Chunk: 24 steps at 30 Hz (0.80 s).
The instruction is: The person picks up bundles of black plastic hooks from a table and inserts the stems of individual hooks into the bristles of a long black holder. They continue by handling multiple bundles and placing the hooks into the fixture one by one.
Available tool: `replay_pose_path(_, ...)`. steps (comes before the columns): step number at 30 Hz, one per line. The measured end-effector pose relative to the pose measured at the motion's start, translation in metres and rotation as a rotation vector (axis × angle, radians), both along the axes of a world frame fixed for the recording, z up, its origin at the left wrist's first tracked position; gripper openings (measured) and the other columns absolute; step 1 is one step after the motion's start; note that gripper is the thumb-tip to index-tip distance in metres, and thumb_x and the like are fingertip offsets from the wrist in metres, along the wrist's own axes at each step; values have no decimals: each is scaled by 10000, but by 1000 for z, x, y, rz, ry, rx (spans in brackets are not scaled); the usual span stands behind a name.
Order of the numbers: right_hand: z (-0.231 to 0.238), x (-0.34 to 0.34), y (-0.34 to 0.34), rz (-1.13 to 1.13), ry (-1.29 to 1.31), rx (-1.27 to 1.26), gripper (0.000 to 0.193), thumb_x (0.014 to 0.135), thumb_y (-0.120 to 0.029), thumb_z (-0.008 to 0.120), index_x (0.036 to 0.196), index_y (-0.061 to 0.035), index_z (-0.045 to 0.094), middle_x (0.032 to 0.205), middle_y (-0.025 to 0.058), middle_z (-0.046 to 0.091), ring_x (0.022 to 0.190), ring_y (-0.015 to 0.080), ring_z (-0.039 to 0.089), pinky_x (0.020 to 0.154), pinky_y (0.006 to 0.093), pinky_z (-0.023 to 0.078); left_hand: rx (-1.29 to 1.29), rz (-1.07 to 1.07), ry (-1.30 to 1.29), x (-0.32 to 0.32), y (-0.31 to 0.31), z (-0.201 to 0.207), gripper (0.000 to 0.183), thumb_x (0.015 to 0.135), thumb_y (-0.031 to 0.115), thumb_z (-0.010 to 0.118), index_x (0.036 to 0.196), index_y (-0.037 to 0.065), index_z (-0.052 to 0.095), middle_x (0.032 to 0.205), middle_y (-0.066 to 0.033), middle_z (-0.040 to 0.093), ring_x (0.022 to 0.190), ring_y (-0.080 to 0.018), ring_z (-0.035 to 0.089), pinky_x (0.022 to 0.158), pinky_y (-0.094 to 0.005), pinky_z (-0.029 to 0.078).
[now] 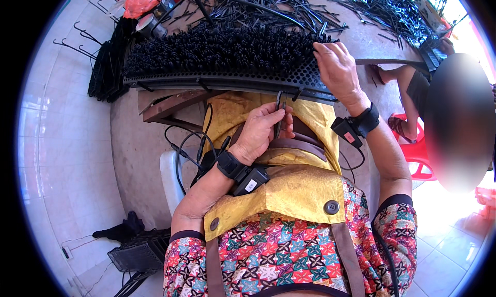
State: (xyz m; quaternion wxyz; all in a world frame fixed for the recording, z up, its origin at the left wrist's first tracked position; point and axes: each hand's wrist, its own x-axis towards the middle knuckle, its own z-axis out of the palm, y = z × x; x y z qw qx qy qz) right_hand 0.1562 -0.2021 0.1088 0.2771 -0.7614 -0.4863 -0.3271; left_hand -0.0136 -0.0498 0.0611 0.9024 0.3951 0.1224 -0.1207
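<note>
A long black perforated board [155, 81] lies across in front of me, its rows of holes mostly filled with upright thin black pieces [217, 51]. My left hand [263, 129] is closed round a few slim dark strips [279, 111], just below the board's near edge and above my lap. At the board's right end, my right hand [338, 72] reaches over the holes with its fingers bent together at the edge of the standing pieces. What its fingertips hold, if anything, is hidden.
Loose black strips [268, 8] lie heaped beyond the board. A can [150, 26] and a red plastic bag [143, 2] stand at the far left. On the right another person's leg [405, 90] shows beside a red stool [416, 157]. A black crate [137, 255] sits at lower left.
</note>
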Motion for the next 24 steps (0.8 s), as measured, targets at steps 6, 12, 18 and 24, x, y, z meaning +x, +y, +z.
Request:
replay_pose_path(6, 4, -8, 2, -127, -9, -208, 413, 661, -10, 609, 1070, 7, 563, 887, 119, 555, 835, 295, 520, 727, 384, 464, 6, -7, -7, 0, -1, 2, 198, 940, 141, 473, 1044, -3, 559, 842, -68, 593, 765, -165, 595, 709, -341, 534)
replay_pose_path(12, 20, -1, 6, 45, 9, -310, 335, 613, -6, 605, 945, -6, 557, 870, 115, 562, 839, 303, 517, 724, 386, 458, 2, -14, -23, 0, -1, 2, 202, 941, 138, 468, 1045, -10, 559, 842, -68, 592, 763, -164, 594, 703, -342, 535)
replay_pose_path(18, 15, 7, 5, 10, 114, -183, 192, 707, -2, 589, 894, -27, 555, 781, 122, 563, 783, 319, 542, 674, 398, 461, -4, -17, -25, 0, -1, 3, 199, 939, 135, 472, 1045, -10, 558, 852, -74, 592, 765, -171, 595, 701, -343, 538)
replay_pose_path(24, 12, 3, 5, -36, 63, -119, 140, 749, -79, 621, 874, -34, 576, 793, 124, 564, 764, 319, 538, 675, 403, 457, -11, -10, -18, -1, -2, 5, 193, 936, 127, 477, 1042, -13, 557, 852, -74, 589, 768, -173, 590, 698, -338, 533)
